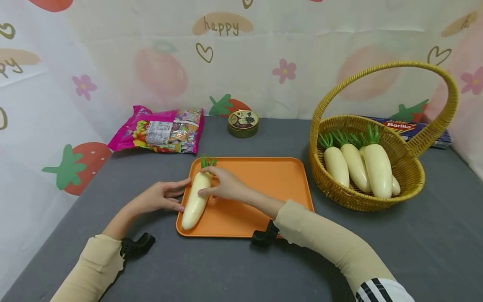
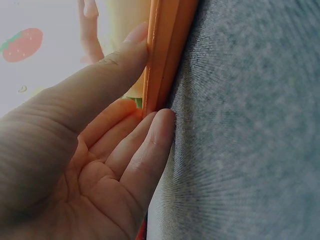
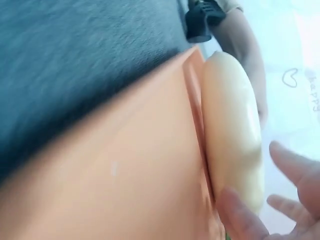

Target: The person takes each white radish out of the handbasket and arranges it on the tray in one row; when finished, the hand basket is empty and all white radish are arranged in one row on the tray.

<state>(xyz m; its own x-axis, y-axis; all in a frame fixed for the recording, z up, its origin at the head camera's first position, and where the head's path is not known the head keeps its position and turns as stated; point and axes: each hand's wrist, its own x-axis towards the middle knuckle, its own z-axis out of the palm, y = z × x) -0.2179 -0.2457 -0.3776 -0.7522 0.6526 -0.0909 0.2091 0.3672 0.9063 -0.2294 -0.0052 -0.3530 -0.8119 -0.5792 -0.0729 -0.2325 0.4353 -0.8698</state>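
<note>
1. A white radish (image 1: 195, 203) lies along the left side of an orange tray (image 1: 260, 193) on a gray surface (image 1: 211, 272).
2. The right hand (image 1: 224, 183), loose and spread, surrounds its leafy end; the right wrist view reveals a gap the head view hides, one fingertip clear of the radish.
3. The left hand (image 1: 160, 199), unclenched, touches the tray; its wrist view shows the thumb against the rim.
4. Only the head view takes in the basket (image 1: 339, 197) holding more radishes (image 1: 378, 170).
</note>
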